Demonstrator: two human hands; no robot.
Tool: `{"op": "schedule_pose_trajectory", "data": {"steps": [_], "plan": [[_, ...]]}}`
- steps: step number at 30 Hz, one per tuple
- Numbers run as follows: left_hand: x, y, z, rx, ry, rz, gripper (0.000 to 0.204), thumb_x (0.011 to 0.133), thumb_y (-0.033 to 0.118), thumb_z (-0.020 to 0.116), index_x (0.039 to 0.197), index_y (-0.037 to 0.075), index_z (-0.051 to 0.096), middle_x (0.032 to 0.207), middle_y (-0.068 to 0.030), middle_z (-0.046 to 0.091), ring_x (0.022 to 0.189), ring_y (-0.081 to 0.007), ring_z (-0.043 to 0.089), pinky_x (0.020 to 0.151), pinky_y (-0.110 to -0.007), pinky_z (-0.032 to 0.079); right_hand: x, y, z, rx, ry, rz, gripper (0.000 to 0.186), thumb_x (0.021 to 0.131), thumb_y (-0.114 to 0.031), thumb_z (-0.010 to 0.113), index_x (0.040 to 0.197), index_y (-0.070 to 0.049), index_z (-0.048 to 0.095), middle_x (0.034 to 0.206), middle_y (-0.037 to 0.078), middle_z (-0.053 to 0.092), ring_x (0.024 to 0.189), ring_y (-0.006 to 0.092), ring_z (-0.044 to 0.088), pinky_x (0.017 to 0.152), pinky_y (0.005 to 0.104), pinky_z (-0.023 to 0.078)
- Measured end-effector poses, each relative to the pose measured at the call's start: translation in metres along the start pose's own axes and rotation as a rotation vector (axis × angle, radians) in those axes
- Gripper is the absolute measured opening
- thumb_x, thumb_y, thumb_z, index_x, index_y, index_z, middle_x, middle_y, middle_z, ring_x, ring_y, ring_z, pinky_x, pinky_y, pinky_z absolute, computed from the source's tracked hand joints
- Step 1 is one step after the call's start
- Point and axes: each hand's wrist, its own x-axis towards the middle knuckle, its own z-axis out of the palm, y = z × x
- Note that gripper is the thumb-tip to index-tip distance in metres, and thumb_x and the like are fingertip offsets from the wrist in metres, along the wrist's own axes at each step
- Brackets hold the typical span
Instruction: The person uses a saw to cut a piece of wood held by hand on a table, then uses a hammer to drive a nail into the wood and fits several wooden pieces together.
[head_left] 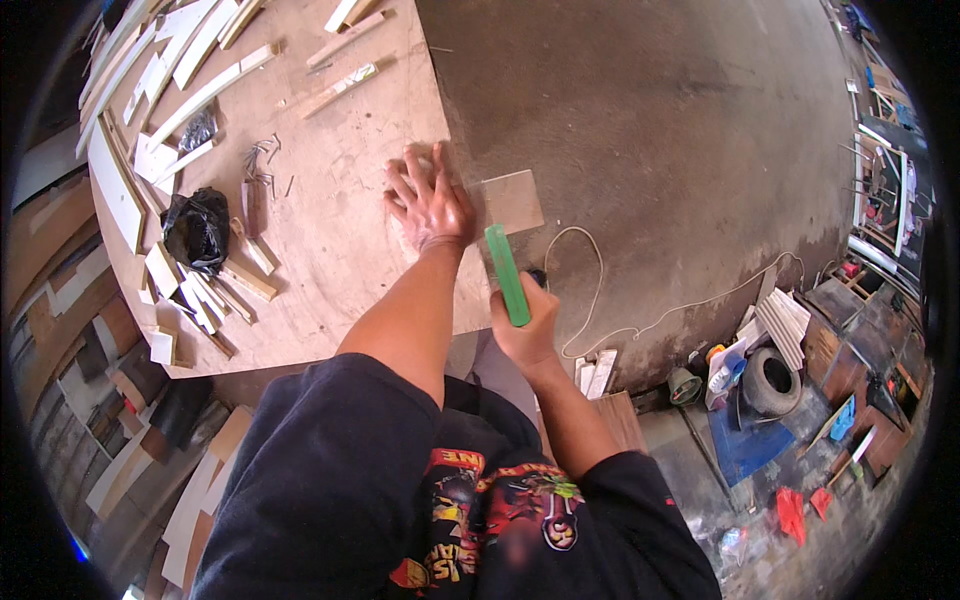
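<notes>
My left hand (pixel 432 203) lies flat with spread fingers on a large plywood sheet (pixel 350 240), close to its right edge. Just right of that edge, my right hand (pixel 527 325) is wrapped round a long green tool (pixel 507 277) with a smooth, flat top. Its underside is hidden from above, so I cannot tell its kind. A small dark part shows beside my fingers. Beyond the tool's far end, a thin square wood piece (pixel 515 201) sits by the sheet's edge. A pale cord (pixel 600 285) loops to the right of my right hand.
Wood strips (pixel 215 95), a black plastic bag (pixel 197 230) and loose nails (pixel 262 165) lie on the sheet's left part. To the right spreads a grey-brown surface (pixel 680 150). A tyre (pixel 770 382), a blue sheet (pixel 748 440) and red scraps (pixel 790 515) lie at the lower right.
</notes>
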Motion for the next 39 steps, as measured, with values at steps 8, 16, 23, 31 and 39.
{"op": "schedule_pose_trajectory", "data": {"steps": [8, 16, 23, 31, 39], "plan": [[0.002, 0.003, -0.007, -0.071, -0.034, -0.015, 0.061, 0.095, 0.028, 0.05, 0.156, 0.029, 0.041, 0.168, -0.0147, 0.023, 0.154, -0.0475, 0.013, 0.117, -0.068, 0.017, -0.002, 0.009, -0.005, 0.07, -0.002, 0.002, 0.01, 0.079, -0.001, 0.069, 0.081, -0.003, 0.06, 0.066, 0.019, 0.059, 0.065, 0.041, 0.062, 0.055, 0.0448, 0.046], [0.004, 0.004, 0.0, -0.011, 0.007, -0.026, 0.064, 0.093, 0.029, 0.053, 0.156, 0.031, 0.042, 0.167, -0.0115, 0.025, 0.153, -0.0454, 0.016, 0.116, -0.066, 0.019, -0.044, 0.007, -0.019, -0.112, 0.037, -0.076, 0.01, 0.078, 0.0, 0.07, 0.079, -0.002, 0.06, 0.066, 0.02, 0.058, 0.061, 0.0389, 0.063, 0.054, 0.044, 0.047], [0.003, 0.005, -0.003, -0.005, -0.049, -0.048, 0.06, 0.097, 0.03, 0.049, 0.156, 0.03, 0.04, 0.167, -0.0132, 0.023, 0.154, -0.0456, 0.014, 0.116, -0.067, 0.018, -0.052, -0.007, -0.035, 0.034, 0.014, 0.031, 0.008, 0.081, -0.002, 0.068, 0.079, -0.001, 0.06, 0.069, 0.021, 0.059, 0.06, 0.0394, 0.063, 0.054, 0.0438, 0.046], [0.005, 0.003, -0.005, -0.022, -0.035, -0.035, 0.063, 0.095, 0.028, 0.051, 0.157, 0.03, 0.039, 0.168, -0.0134, 0.023, 0.154, -0.0463, 0.013, 0.117, -0.068, 0.017, -0.042, 0.003, -0.023, -0.02, 0.02, 0.01, 0.007, 0.081, 0.0, 0.069, 0.08, -0.001, 0.061, 0.065, 0.019, 0.057, 0.058, 0.0408, 0.061, 0.054, 0.042, 0.047], [0.001, 0.002, 0.004, 0.017, 0.008, -0.035, 0.064, 0.092, 0.028, 0.055, 0.155, 0.036, 0.043, 0.167, -0.0084, 0.025, 0.152, -0.0442, 0.017, 0.113, -0.064, 0.022, -0.006, 0.009, -0.011, 0.065, 0.028, -0.001, 0.009, 0.08, 0.0, 0.068, 0.081, -0.001, 0.059, 0.066, 0.019, 0.057, 0.058, 0.0418, 0.059, 0.054, 0.0432, 0.045]]}}
